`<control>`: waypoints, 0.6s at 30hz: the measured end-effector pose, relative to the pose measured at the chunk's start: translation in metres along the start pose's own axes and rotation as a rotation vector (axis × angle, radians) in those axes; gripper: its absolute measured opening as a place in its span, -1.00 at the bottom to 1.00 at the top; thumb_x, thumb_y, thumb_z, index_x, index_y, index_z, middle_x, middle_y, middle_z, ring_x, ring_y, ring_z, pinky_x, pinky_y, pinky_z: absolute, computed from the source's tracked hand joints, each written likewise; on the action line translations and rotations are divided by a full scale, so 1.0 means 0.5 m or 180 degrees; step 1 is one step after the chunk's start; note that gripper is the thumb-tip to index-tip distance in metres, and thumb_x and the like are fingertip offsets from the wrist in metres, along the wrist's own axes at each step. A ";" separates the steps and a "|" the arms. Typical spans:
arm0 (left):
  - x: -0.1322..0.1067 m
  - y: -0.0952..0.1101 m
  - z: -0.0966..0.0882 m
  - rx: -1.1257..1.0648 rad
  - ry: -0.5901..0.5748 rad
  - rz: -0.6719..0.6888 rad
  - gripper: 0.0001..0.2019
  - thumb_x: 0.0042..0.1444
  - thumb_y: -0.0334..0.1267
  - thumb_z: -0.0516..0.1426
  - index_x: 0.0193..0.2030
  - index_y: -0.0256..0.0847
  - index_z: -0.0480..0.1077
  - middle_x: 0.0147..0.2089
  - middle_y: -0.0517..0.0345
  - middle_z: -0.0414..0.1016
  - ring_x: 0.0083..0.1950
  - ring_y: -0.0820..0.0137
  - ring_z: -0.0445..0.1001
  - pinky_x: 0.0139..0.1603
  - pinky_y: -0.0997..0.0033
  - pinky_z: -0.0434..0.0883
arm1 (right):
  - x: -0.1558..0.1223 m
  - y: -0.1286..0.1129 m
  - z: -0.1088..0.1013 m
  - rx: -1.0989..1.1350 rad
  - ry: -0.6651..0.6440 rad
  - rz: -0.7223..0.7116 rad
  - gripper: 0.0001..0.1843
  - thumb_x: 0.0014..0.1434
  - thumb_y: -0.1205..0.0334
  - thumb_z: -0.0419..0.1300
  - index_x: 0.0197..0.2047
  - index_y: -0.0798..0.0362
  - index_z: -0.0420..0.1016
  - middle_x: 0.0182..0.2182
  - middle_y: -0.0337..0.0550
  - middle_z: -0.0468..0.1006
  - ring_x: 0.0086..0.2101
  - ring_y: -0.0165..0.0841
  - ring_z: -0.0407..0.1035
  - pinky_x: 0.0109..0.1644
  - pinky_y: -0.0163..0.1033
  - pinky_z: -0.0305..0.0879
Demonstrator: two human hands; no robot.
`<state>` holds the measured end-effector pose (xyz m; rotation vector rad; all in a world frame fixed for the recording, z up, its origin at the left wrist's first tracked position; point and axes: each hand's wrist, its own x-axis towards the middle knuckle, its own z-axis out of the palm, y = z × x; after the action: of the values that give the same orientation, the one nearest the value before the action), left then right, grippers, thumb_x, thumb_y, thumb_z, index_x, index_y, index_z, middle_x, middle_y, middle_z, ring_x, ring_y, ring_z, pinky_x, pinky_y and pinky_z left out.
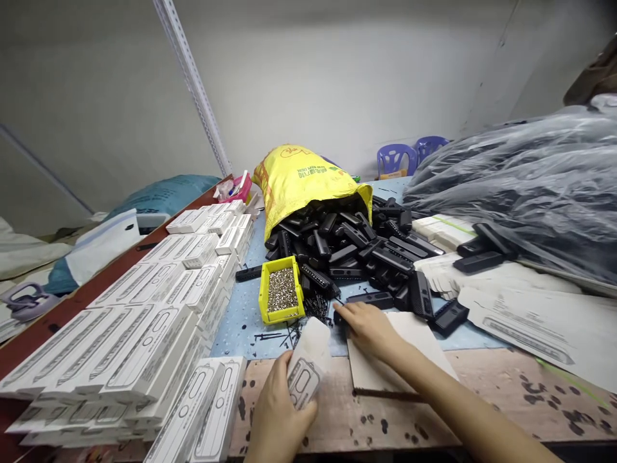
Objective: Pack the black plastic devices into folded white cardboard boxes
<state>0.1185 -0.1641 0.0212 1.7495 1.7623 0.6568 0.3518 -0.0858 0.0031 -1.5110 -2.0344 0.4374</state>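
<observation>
My left hand is closed around a small white printed carton, held tilted with its top end raised. My right hand reaches across a flat pale board. Its fingers are curled over a black plastic piece, mostly hidden under the hand. Just past it lies a heap of black plastic cases, spilling from a yellow sack. Loose black screws or pins are scattered between the hands. A yellow bin full of small metal parts stands beyond my left hand.
Stacked white boxes line the left side of the table, next to a red-brown edge board. Flat printed cartons lie on the right. Clear plastic bags bulge behind them. Purple chairs stand at the back.
</observation>
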 end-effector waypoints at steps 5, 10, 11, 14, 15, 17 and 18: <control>0.030 -0.003 0.000 0.0457 -0.0192 0.0160 -0.41 -0.07 -0.31 0.07 0.19 -0.22 0.23 0.11 -0.05 0.41 0.14 0.13 0.36 0.14 0.15 0.31 | 0.006 -0.057 -0.013 0.2671 0.1114 0.0322 -0.39 0.26 0.19 0.01 0.29 -0.07 -0.19 0.09 0.05 0.40 -0.05 -0.23 0.46 0.06 0.00 0.38; 0.045 0.004 -0.009 0.0095 0.0255 0.0121 -0.43 -0.01 -0.17 0.13 0.19 -0.17 0.22 0.11 -0.03 0.41 0.10 0.14 0.39 0.10 0.12 0.34 | 0.004 -0.102 0.026 0.2031 0.0339 -0.0324 -0.60 0.24 0.06 0.14 0.11 -0.03 0.27 0.19 0.02 0.30 0.20 -0.18 0.21 0.27 0.00 0.16; 0.047 0.000 -0.015 0.0023 0.0291 0.0021 -0.42 0.01 -0.11 0.14 0.20 -0.17 0.21 0.11 -0.03 0.41 0.09 0.13 0.39 0.09 0.10 0.35 | 0.010 -0.093 0.033 0.1388 0.0165 -0.0386 -0.67 0.29 0.07 0.08 0.08 -0.02 0.34 0.23 -0.02 0.26 0.24 -0.21 0.14 0.30 -0.04 0.12; 0.049 -0.021 -0.031 -0.0211 0.0313 -0.0259 -0.33 0.00 0.08 0.17 0.21 -0.18 0.16 0.10 -0.04 0.41 0.11 0.12 0.39 0.09 0.09 0.36 | 0.041 -0.051 0.056 0.0063 -0.0024 -0.0067 -0.69 0.37 0.22 -0.07 0.04 0.04 0.41 0.11 0.00 0.36 0.11 -0.27 0.27 0.19 -0.15 0.20; 0.048 -0.028 -0.035 -0.0281 0.0325 -0.0304 -0.29 0.00 0.13 0.17 0.22 -0.17 0.14 0.11 -0.04 0.40 0.13 0.12 0.38 0.11 0.09 0.35 | 0.053 -0.038 0.066 -0.0150 -0.0049 0.0067 -0.72 0.34 0.28 -0.05 -0.01 0.08 0.43 0.02 0.03 0.42 0.02 -0.25 0.34 0.13 -0.15 0.24; 0.046 -0.038 -0.041 -0.0363 0.0318 -0.0293 -0.26 0.01 0.15 0.16 0.27 -0.11 0.08 0.19 -0.02 0.34 0.20 0.14 0.33 0.18 0.09 0.32 | 0.070 -0.019 0.087 -0.0375 -0.0158 0.0160 -0.82 0.26 0.37 0.04 -0.16 0.12 0.46 -0.13 0.06 0.47 -0.08 -0.19 0.37 0.04 -0.12 0.25; 0.045 -0.042 -0.044 -0.0379 0.0317 -0.0261 -0.25 0.02 0.14 0.16 0.29 -0.09 0.05 0.22 -0.01 0.31 0.23 0.14 0.31 0.21 0.08 0.29 | 0.076 -0.014 0.096 -0.0477 -0.0210 0.0169 -0.85 0.23 0.39 0.06 -0.22 0.12 0.46 -0.17 0.05 0.47 -0.10 -0.17 0.37 0.02 -0.12 0.23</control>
<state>0.0887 -0.1414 0.0213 1.5809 1.8119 0.8090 0.3096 -0.0487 -0.0216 -1.6630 -2.1228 0.3669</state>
